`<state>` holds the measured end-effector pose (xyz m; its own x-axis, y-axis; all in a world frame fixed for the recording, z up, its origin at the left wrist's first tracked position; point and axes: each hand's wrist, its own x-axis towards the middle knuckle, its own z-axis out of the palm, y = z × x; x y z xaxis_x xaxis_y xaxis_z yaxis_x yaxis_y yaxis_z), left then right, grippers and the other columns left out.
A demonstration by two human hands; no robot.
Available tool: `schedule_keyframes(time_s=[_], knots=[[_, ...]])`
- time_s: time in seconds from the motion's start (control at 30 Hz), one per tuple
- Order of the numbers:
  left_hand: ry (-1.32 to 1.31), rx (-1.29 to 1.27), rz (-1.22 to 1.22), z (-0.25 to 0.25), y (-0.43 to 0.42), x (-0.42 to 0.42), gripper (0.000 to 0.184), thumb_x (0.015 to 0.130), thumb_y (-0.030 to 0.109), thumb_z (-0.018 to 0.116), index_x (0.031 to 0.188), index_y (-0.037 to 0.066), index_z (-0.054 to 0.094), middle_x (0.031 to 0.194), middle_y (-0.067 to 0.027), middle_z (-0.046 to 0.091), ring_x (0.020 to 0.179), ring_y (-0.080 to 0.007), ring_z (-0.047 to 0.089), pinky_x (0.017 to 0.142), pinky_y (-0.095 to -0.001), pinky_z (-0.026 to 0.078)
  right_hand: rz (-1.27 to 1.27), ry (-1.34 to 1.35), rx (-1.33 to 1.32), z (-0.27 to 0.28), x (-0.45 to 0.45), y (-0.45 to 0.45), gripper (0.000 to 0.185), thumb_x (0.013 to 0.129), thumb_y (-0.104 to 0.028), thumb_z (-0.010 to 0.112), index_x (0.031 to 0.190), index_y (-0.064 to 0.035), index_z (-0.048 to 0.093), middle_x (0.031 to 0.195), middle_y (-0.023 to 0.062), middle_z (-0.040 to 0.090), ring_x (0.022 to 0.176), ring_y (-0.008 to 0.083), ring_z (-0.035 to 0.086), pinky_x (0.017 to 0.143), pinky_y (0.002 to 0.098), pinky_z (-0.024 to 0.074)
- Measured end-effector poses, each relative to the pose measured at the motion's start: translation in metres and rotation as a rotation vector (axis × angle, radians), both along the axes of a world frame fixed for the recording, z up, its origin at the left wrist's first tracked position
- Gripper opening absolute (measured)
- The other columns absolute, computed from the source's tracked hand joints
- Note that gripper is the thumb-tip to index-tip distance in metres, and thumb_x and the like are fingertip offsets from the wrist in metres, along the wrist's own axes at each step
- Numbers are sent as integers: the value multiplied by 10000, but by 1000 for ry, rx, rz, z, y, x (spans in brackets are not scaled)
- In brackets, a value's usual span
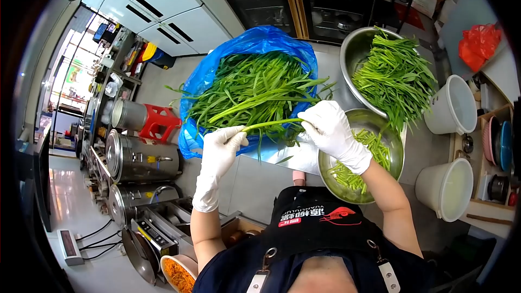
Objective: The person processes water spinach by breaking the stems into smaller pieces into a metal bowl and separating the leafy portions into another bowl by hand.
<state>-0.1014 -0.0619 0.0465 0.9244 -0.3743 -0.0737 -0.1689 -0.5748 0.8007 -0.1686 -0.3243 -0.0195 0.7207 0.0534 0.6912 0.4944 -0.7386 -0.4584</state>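
Observation:
My left hand (222, 149), in a white glove, pinches one end of a long green water spinach stem (271, 123). The other end is between the fingers of my gloved right hand (332, 134), so the stem stretches nearly level between them. Just beyond lies a heap of water spinach (260, 84) in an open blue plastic bag (190, 114). Below my right hand is a steel bowl (399, 176) with short pieces of stem (353, 176) in it. A larger steel basin (350, 59) behind it holds a leafy bunch (396, 76).
White buckets (442, 187) stand at the right, near a shelf with bowls. A red stool (160, 123) and large steel pots (141, 157) are on the left. At the lower left sits a tub of orange shreds (179, 275). Refrigerator doors (157, 0) rise at the back.

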Motion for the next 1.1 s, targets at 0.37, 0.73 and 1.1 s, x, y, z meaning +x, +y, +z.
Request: schedule_keyframes(time_s=[0.37, 0.73, 1.1], knots=[[332, -27, -161, -15, -34, -9, 266, 916, 91, 595, 1131, -56, 649, 714, -38, 668, 598, -67, 509, 576, -207, 432, -53, 530, 682, -33, -10, -31, 107, 841, -93, 625, 844, -17, 701, 830, 79, 678, 736, 139, 617, 674, 271, 476], [518, -273, -257, -30, -63, -21, 274, 944, 156, 553, 1096, -42, 666, 690, -20, 650, 585, -67, 497, 565, -203, 401, 73, -150, -286, 3, -8, 7, 212, 764, -163, 586, 946, -59, 611, 864, 77, 586, 838, 252, 595, 823, 414, 482], [494, -469, -395, -78, -115, -59, 305, 939, 254, 577, 1138, 42, 669, 803, -31, 675, 655, -80, 582, 631, -224, 484, -200, 417, 720, -40, -47, -44, 96, 906, -90, 572, 963, -49, 639, 755, -21, 579, 659, 54, 514, 559, 202, 413]])
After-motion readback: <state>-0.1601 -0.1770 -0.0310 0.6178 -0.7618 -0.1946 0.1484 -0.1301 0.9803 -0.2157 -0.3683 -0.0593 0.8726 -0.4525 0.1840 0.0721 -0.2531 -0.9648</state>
